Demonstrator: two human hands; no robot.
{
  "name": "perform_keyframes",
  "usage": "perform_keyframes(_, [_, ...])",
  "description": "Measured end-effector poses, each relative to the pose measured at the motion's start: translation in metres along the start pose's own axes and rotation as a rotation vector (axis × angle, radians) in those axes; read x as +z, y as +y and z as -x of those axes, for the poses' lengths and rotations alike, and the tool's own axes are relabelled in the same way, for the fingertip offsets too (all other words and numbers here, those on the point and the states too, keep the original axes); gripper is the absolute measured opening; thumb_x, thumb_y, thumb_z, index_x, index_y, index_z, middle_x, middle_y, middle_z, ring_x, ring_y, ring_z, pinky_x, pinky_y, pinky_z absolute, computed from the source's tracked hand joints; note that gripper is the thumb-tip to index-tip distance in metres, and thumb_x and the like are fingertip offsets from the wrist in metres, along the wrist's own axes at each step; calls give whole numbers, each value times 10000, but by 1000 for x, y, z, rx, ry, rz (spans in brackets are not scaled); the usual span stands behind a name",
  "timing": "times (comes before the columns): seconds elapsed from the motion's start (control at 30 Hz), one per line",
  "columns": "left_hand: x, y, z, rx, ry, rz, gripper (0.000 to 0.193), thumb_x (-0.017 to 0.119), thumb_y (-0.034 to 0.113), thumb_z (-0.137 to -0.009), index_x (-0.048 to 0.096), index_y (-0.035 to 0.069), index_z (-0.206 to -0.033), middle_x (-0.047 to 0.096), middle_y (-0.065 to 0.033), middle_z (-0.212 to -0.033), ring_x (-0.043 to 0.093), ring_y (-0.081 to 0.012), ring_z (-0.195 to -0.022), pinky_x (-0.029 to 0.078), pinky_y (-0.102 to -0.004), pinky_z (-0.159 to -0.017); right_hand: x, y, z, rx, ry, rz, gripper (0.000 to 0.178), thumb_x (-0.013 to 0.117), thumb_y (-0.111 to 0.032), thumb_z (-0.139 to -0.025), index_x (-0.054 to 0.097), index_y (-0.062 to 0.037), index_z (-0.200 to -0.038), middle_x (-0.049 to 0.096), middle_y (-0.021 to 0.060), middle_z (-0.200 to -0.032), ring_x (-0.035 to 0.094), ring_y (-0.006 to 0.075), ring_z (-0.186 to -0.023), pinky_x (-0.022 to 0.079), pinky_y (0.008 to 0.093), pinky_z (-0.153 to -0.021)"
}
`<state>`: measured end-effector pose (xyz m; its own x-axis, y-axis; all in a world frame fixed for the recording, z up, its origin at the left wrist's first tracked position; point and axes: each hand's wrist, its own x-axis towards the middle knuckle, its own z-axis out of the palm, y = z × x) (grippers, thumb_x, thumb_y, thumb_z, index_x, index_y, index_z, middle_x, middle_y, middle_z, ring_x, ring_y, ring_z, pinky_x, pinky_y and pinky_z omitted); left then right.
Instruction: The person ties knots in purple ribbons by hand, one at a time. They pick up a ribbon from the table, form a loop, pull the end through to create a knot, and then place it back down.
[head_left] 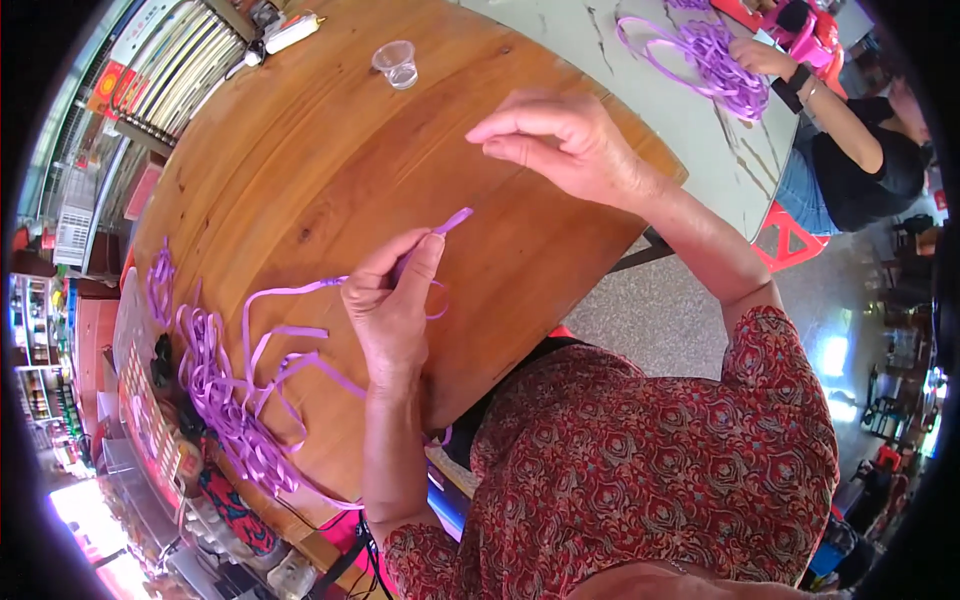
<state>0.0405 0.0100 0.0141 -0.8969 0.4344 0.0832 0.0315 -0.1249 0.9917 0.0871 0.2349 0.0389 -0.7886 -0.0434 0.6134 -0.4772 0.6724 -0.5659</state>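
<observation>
My left hand (388, 300) is over the wooden table, closed with thumb against fingers round a narrow purple ribbon (455, 219). A short end of the ribbon sticks out past the thumb, and a small loop hangs beside the hand. Raised to the right and farther off is my right hand (575, 148), its thumb and forefinger brought together at the tips; anything between them is too small to make out. A loose heap of purple ribbon (235, 420) lies at the table's left side, with strands running toward my left hand.
On the wooden table (330, 160) a small clear plastic cup (396, 64) stands at the far side. A pale marble-patterned table (640, 90) adjoins it, where another person's hand (760, 58) touches a purple ribbon pile (715, 65). A red stool (790, 240) stands beneath that table.
</observation>
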Motion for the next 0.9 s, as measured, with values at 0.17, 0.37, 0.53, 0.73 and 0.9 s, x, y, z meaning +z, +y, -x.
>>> perform_keyframes(0.17, [3,1,-1,12,-33,-153,110,672,22,-801,678,3,-909,561,59,-721,441,-8,-623,326,-152,-540,15,-11,8,-346,-48,333,243,691,-218,-739,649,-131,-962,591,-4,-896,566,174,-886,438,345,-741])
perform_keyframes(0.37, [-6,-8,4,-22,-11,-44,111,655,4,-809,667,10,-919,559,48,-724,404,-15,-592,290,-159,-516,30,-18,7,-322,-117,253,109,625,-213,-760,593,-119,-807,530,-3,-797,532,174,-816,391,343,-714])
perform_keyframes(0.53, [-1,-8,3,-3,38,-25,104,647,-7,-808,659,15,-909,584,25,-753,423,-28,-624,316,-162,-551,26,-16,11,-312,-101,267,124,620,-216,-770,559,-108,-756,511,8,-768,525,177,-793,392,340,-704])
perform_keyframes(0.73, [-2,-7,-2,-8,-46,-46,95,640,-8,-810,657,12,-902,568,26,-760,439,-44,-657,339,-176,-594,19,-16,14,-272,-147,301,140,618,-216,-783,550,-98,-748,508,15,-762,524,180,-792,395,341,-697])
perform_keyframes(0.9, [0,-3,-2,-1,-71,-59,68,636,-6,-812,644,-1,-879,556,23,-759,441,-47,-668,343,-182,-604,16,-13,15,-270,-140,249,121,607,-197,-796,561,-90,-765,517,27,-773,530,192,-806,408,353,-715])
